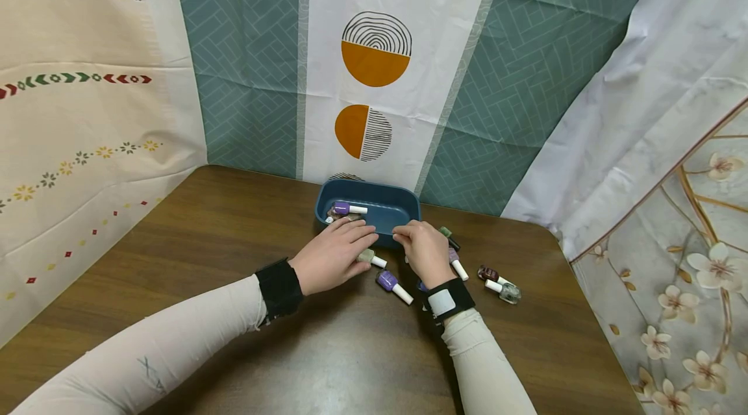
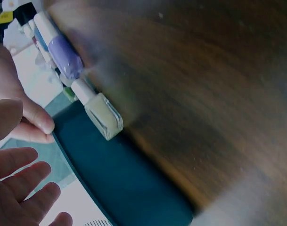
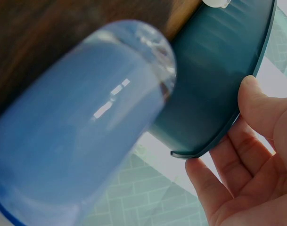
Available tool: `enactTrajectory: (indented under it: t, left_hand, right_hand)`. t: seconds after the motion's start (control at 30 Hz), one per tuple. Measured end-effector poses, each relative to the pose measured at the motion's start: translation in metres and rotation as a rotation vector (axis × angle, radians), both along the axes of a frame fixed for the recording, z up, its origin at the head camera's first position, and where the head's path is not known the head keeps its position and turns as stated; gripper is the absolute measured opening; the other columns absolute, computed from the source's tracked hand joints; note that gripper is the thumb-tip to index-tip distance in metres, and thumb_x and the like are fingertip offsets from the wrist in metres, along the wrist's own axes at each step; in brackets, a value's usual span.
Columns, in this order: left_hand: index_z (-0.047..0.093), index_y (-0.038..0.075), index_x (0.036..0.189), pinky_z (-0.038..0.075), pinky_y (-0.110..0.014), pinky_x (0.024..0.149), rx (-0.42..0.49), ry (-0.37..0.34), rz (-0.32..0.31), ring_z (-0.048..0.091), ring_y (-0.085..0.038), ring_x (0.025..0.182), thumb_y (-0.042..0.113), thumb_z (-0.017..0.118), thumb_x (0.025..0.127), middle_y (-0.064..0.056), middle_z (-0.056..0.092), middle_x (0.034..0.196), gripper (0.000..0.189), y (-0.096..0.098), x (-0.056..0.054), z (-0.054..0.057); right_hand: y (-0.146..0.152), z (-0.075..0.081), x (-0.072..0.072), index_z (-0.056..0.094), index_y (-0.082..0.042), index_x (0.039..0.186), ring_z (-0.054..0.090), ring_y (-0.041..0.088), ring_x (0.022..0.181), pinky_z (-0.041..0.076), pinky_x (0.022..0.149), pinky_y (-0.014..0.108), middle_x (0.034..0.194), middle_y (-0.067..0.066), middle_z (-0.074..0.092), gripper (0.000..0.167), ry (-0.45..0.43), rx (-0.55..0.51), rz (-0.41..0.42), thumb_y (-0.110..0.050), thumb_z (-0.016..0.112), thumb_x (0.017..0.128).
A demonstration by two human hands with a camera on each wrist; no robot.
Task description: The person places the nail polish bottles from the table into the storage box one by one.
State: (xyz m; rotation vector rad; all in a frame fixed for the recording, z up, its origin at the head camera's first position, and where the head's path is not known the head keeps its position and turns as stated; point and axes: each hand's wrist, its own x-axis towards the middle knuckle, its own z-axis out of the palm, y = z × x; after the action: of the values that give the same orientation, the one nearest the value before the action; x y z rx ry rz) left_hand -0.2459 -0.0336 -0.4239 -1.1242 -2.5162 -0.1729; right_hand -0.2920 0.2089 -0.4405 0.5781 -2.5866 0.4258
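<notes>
A dark teal plastic bin (image 1: pixel 380 190) stands at the back of the table, with a purple nail polish bottle (image 1: pixel 342 208) and some partly hidden bottles in its left end. My right hand (image 1: pixel 428 252) grips the bin's front rim near the right corner, thumb outside and fingers over the edge, as the right wrist view shows. My left hand (image 1: pixel 334 256) hovers palm down by the front left rim, its fingers loosely spread and holding nothing. A cream nail polish bottle (image 2: pixel 103 115) lies against the bin's front wall. Close to it is another purple nail polish bottle (image 1: pixel 387 280).
Around my right hand lie a blue bottle (image 3: pixel 86 127), a lilac bottle (image 1: pixel 454 255) and a green bottle (image 1: pixel 446 232) with a black cap. Farther right are a dark red bottle (image 1: pixel 486 273) and a clear glittery bottle (image 1: pixel 510 293). Patterned curtains (image 1: pixel 251 64) hang behind the table.
</notes>
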Motion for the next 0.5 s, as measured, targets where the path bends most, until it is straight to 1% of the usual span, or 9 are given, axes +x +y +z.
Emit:
enactTrajectory:
  t: [0.13,0.37,0.5]
  left_hand:
    - [0.059,0.007,0.146,0.029,-0.049,0.123,-0.007,0.003,-0.015,0.049,-0.030,0.142,0.039,0.071,0.100,-0.010,0.057,0.150,0.057,0.004,0.003,-0.003]
    - [0.058,0.008,0.147,0.038,-0.044,0.118,-0.029,-0.014,-0.024,0.052,-0.027,0.139,0.039,0.069,0.101,-0.010,0.057,0.150,0.057,0.009,0.005,-0.011]
    - [0.058,0.008,0.147,0.040,-0.043,0.117,-0.031,-0.016,-0.028,0.053,-0.026,0.138,0.038,0.069,0.102,-0.010,0.058,0.149,0.056,0.011,0.005,-0.015]
  right_hand:
    - [0.000,0.001,0.001,0.083,-0.020,0.107,0.069,0.019,0.089,0.056,0.068,0.038,0.096,-0.004,0.075,0.013,-0.007,0.000,0.000,-0.023,0.076,0.096]
    - [0.000,0.001,0.000,0.083,-0.020,0.106,0.069,0.019,0.087,0.055,0.067,0.037,0.095,-0.005,0.075,0.013,-0.009,0.004,-0.001,-0.023,0.076,0.097]
    - [0.000,0.000,-0.001,0.083,-0.020,0.106,0.069,0.019,0.087,0.056,0.068,0.038,0.095,-0.005,0.075,0.013,-0.005,0.003,-0.002,-0.023,0.076,0.097]
